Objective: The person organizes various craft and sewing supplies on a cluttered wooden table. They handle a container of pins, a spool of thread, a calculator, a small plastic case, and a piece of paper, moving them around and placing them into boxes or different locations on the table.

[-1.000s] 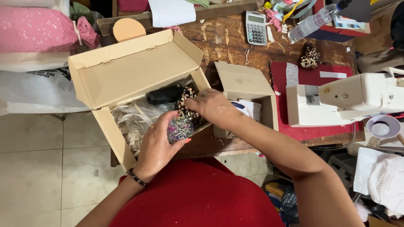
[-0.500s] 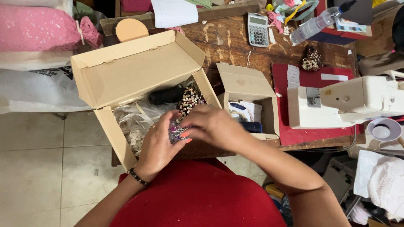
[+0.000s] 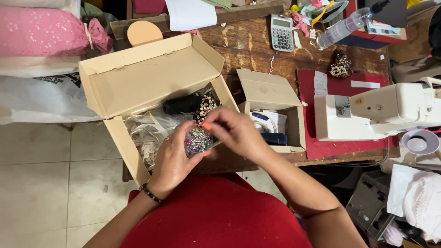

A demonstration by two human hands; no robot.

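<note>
A pink bundle (image 3: pixel 39 23) lies at far left, above a white bag (image 3: pixel 43 96). Next comes the big box (image 3: pixel 151 87), its lid tipped back, holding white lace (image 3: pixel 147 138), a black spool (image 3: pixel 182 104) and a beaded piece (image 3: pixel 205 106). Just in front of the box's near edge, the left hand (image 3: pixel 172 163) cups a clear pin case (image 3: pixel 198 141) full of coloured-headed pins, fingers curled round it from below. The right hand (image 3: pixel 234 133) touches the case's top, thumb and forefinger pinched there; whether they grip a pin or the lid I cannot tell. Behind the right hand a small box (image 3: pixel 271 98) stands open on the counter (image 3: pixel 257 43). A calculator (image 3: pixel 281 32) lies further back, then a spray bottle (image 3: pixel 344 25). A white sewing machine (image 3: pixel 381 112) sits on a red mat (image 3: pixel 349 147) at right.
</note>
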